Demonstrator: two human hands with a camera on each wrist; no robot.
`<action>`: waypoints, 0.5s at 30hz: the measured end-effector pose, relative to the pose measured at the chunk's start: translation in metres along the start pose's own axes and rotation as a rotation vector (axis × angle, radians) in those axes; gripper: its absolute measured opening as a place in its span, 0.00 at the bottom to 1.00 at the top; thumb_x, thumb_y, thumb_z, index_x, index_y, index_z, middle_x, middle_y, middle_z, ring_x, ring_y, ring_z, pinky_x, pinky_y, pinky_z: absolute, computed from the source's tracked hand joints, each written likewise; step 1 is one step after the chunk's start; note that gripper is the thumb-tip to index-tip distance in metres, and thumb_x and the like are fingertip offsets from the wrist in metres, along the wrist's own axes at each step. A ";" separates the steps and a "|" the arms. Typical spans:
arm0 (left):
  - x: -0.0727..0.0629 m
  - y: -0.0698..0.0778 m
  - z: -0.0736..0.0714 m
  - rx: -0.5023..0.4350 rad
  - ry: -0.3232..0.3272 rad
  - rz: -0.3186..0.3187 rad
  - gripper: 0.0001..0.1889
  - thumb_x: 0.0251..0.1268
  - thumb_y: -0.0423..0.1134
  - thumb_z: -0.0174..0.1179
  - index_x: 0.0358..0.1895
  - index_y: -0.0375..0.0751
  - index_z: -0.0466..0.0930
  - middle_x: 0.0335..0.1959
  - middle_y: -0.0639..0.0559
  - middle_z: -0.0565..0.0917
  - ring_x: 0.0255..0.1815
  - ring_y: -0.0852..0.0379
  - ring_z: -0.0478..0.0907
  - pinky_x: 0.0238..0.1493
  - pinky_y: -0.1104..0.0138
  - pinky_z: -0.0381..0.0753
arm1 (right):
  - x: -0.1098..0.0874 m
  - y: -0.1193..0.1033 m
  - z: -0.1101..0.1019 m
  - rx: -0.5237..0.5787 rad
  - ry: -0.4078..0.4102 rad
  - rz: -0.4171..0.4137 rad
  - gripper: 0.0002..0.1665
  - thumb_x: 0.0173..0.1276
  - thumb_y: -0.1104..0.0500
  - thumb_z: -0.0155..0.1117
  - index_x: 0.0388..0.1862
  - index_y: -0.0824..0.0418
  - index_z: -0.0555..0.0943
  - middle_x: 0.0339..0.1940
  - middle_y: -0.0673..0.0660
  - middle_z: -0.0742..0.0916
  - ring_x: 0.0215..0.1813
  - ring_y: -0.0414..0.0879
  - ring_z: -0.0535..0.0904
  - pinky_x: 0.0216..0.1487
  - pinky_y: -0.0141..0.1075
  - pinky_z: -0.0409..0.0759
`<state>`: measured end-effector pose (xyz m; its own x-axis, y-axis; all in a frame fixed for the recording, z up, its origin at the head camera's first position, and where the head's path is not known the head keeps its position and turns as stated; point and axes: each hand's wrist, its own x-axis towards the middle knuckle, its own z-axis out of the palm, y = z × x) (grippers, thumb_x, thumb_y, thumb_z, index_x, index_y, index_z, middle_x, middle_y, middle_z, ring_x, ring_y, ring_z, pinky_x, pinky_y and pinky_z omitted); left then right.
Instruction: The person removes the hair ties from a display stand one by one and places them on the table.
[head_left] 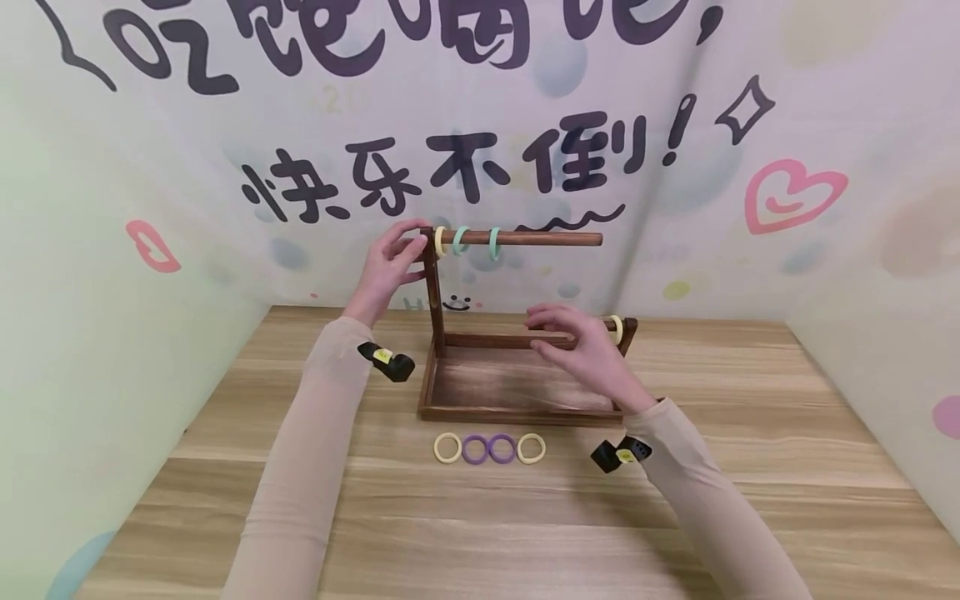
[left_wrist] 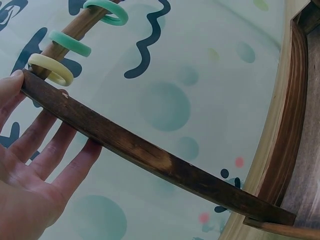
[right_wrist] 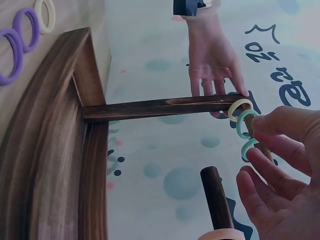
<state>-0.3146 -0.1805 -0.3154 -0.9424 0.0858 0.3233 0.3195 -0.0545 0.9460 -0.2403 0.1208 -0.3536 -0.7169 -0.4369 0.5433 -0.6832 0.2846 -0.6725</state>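
My left hand [head_left: 382,271] grips the top of the left upright post [head_left: 432,292] of a dark wooden rack, thumb at its end and fingers behind it. On the upper rod [head_left: 555,238] hang a pale yellow ring [head_left: 438,243] and two mint green rings, the yellow one nearest the post. My right hand [head_left: 585,342] is held over the rack's right side, fingers loosely bent and apart, with nothing between them. It partly hides the lower rod [right_wrist: 216,195], which carries another pale yellow ring [head_left: 617,331] near the short right post.
In front of the rack's base [head_left: 517,414] a row of rings lies flat on the wooden table [head_left: 487,533]: a yellow ring [head_left: 447,462], two purple rings [head_left: 476,462] and another yellow ring [head_left: 532,462]. A printed cloth wall [head_left: 675,250] stands close behind the rack.
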 end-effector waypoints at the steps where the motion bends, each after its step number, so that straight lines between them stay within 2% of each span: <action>1: 0.000 0.000 0.000 -0.003 0.000 -0.001 0.12 0.72 0.41 0.57 0.55 0.48 0.77 0.48 0.41 0.79 0.48 0.48 0.79 0.51 0.49 0.79 | 0.002 0.000 0.000 -0.002 0.002 0.005 0.15 0.60 0.74 0.68 0.47 0.68 0.82 0.55 0.63 0.81 0.58 0.54 0.76 0.56 0.45 0.77; 8: 0.000 0.001 0.001 -0.002 0.006 -0.003 0.13 0.72 0.41 0.56 0.56 0.47 0.77 0.47 0.42 0.80 0.47 0.49 0.80 0.49 0.51 0.80 | 0.014 -0.001 0.001 -0.032 0.021 0.004 0.15 0.63 0.68 0.68 0.49 0.61 0.83 0.59 0.56 0.79 0.61 0.50 0.73 0.60 0.47 0.73; 15: 0.001 0.000 0.001 -0.012 -0.012 0.008 0.16 0.73 0.40 0.55 0.59 0.40 0.73 0.46 0.44 0.80 0.44 0.51 0.80 0.50 0.50 0.80 | 0.028 -0.002 0.002 -0.100 0.018 -0.036 0.20 0.61 0.66 0.70 0.53 0.59 0.81 0.65 0.56 0.74 0.68 0.50 0.65 0.66 0.51 0.63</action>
<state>-0.3155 -0.1797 -0.3153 -0.9386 0.0970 0.3312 0.3257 -0.0677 0.9430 -0.2588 0.1064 -0.3372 -0.6931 -0.4335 0.5760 -0.7187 0.3529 -0.5992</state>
